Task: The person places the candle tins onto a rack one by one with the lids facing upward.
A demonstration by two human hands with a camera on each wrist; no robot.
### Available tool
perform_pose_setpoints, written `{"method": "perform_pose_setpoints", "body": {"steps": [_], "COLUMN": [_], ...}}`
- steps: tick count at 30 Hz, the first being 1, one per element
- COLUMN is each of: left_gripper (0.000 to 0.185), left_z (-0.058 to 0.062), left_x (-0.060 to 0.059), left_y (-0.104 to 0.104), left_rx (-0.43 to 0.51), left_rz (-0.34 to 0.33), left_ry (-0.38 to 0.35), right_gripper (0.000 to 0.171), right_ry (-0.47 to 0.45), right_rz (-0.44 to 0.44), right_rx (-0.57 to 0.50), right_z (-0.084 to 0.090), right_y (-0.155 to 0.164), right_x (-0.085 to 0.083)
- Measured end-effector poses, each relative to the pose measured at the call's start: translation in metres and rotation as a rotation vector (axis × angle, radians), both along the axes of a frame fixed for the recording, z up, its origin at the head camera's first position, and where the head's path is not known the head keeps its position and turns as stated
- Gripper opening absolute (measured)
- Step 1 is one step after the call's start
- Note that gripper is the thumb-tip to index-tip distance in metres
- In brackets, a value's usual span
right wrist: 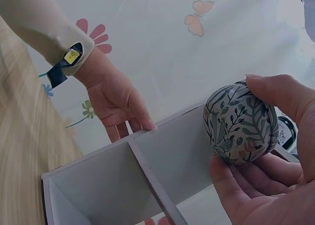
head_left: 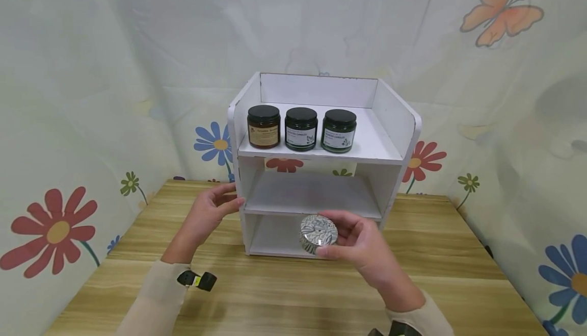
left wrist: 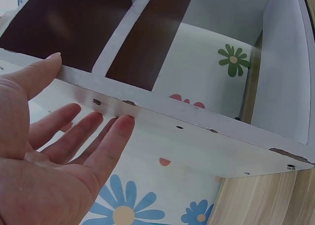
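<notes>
My right hand (head_left: 362, 244) grips a round tin (head_left: 317, 231) with a leaf pattern, thumb on one side and fingers on the other. The tin is in front of the lowest level of a white wooden shelf unit (head_left: 312, 190). In the right wrist view leaves and stems cover the tin (right wrist: 241, 121). At the unit's left side panel, my left hand (head_left: 208, 213) rests its thumb on the front edge. Its fingers (left wrist: 110, 148) extend along the panel's outer face in the left wrist view, rather straight.
On the top board stand three black-lidded candle jars: an amber jar (head_left: 264, 128) at left, a dark green jar (head_left: 300, 130) in the middle and another green jar (head_left: 338, 132) at right. The unit stands on a wood-grain table (head_left: 275, 295) before a flowered curtain (head_left: 114, 71).
</notes>
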State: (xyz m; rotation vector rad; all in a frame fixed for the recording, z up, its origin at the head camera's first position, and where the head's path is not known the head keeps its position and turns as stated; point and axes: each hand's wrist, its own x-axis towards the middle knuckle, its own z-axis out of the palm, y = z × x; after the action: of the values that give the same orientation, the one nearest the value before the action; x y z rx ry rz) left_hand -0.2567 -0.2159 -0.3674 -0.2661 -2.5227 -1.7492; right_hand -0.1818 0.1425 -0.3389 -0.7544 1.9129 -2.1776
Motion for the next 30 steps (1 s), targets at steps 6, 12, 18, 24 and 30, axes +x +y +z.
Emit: {"method": "perform_pose_setpoints", "body": {"steps": [6,12,18,24,30], "left_gripper": [0.067,0.065,0.066,0.066,0.066], "left_z": [-0.001,-0.002,-0.003,-0.003,-0.003], "left_x": [-0.001,-0.001,-0.002,-0.002,-0.002], "left_y": [0.000,-0.001,-0.001,-0.001,0.000], "left_rx": [0.003,0.008,0.012,0.012,0.008], "left_rz": [0.010,0.008,0.000,0.002,0.004], "left_ry": [-0.018,-0.015,-0.008,-0.009,-0.008], "right_gripper": [0.066,0.064,0.064,0.064,0.063], "right_ry": [-0.036,-0.043,-0.031,-0.019,-0.011], "right_rz": [-0.021,-0.029,-0.041,-0.040,-0.058], "right_rx": [0.040,0.075,0.092,0.108,0.121], "right_z": [0.010,0.018,0.026,0.035,0.042], "right_y": [0.003,0.006,0.009,0.011,0.013], "right_x": [0.000,-0.002,-0.003,-0.004,-0.004]}}
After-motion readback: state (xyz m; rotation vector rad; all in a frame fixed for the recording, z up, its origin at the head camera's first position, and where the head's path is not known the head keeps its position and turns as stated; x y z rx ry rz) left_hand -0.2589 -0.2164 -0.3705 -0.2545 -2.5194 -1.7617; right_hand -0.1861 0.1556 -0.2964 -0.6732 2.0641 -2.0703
